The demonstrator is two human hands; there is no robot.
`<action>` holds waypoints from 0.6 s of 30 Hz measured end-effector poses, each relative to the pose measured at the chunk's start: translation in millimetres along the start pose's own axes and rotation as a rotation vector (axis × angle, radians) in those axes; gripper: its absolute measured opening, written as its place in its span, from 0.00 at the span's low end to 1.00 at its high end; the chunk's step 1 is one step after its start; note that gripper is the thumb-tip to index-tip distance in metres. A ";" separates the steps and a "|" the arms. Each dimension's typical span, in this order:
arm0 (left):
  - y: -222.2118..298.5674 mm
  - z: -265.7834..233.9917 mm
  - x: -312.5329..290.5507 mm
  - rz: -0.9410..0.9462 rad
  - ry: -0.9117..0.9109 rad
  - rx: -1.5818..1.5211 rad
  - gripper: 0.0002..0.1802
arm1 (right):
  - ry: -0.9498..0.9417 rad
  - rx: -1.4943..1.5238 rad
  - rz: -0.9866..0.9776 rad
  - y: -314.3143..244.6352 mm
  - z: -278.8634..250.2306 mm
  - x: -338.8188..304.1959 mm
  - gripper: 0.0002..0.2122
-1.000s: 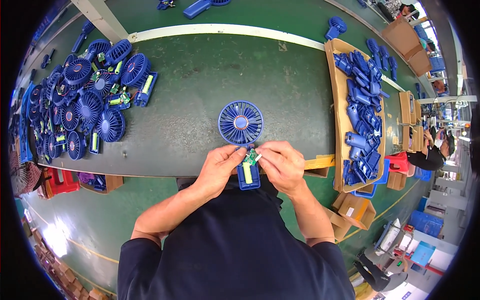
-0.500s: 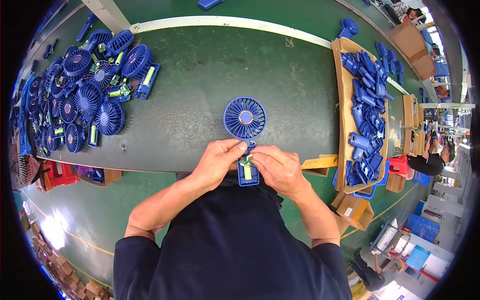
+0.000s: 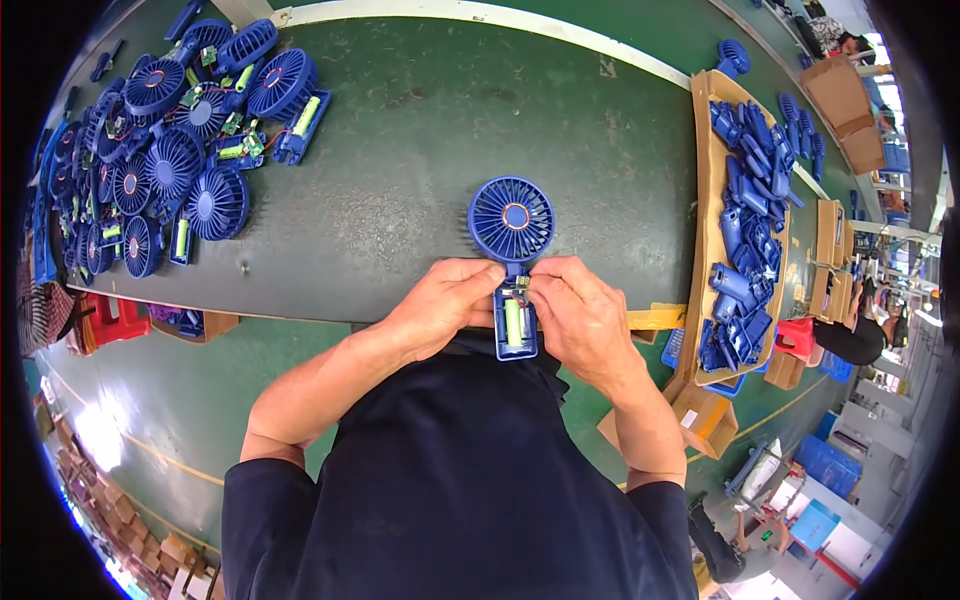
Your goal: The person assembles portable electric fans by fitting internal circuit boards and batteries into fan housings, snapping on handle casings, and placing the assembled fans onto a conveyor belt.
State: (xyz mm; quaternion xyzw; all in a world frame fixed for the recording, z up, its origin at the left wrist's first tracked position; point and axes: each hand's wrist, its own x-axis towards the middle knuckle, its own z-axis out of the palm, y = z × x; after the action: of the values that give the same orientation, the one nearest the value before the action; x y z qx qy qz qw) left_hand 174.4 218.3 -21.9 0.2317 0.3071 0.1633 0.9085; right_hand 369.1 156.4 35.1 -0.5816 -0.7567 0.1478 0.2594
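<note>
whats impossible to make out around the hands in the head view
In the head view:
- Blue plastic handheld fan: its back faces away.
- Left hand: some fingers are hidden behind the fan's handle.
- Right hand: lower fingers are hidden beneath the hand itself.
- Small dark rectangular display: details too small.

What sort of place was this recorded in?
Probably a factory assembly floor: a heap of part-built blue fans on a long green worktop, and a cardboard tray of blue plastic parts.
</note>
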 end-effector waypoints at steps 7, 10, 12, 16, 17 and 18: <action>-5.4 -3.2 3.2 0.006 -0.003 -0.032 0.18 | -0.046 -0.067 -0.014 -4.0 -1.5 2.1 0.05; -3.9 -0.8 2.8 0.011 0.008 -0.011 0.18 | -0.063 -0.093 -0.007 -5.7 -2.0 2.4 0.05; -4.4 -0.5 2.4 0.019 0.009 0.008 0.18 | -0.086 -0.122 -0.014 -6.5 -2.5 2.4 0.06; -5.4 0.7 3.5 0.013 0.029 0.017 0.18 | -0.110 -0.185 -0.026 -12.0 -6.8 4.3 0.07; -5.4 0.8 3.9 0.008 0.031 0.029 0.18 | -0.140 -0.220 -0.054 -12.3 -7.5 4.3 0.07; -5.5 0.8 4.0 0.003 0.034 0.040 0.18 | -0.170 -0.255 -0.082 -12.4 -7.7 4.4 0.07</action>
State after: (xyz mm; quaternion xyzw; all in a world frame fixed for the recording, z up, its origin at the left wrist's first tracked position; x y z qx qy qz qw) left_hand 178.8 215.2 -26.2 0.2477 0.3253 0.1624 0.8980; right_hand 362.6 156.5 49.0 -0.5638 -0.8117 0.0885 0.1243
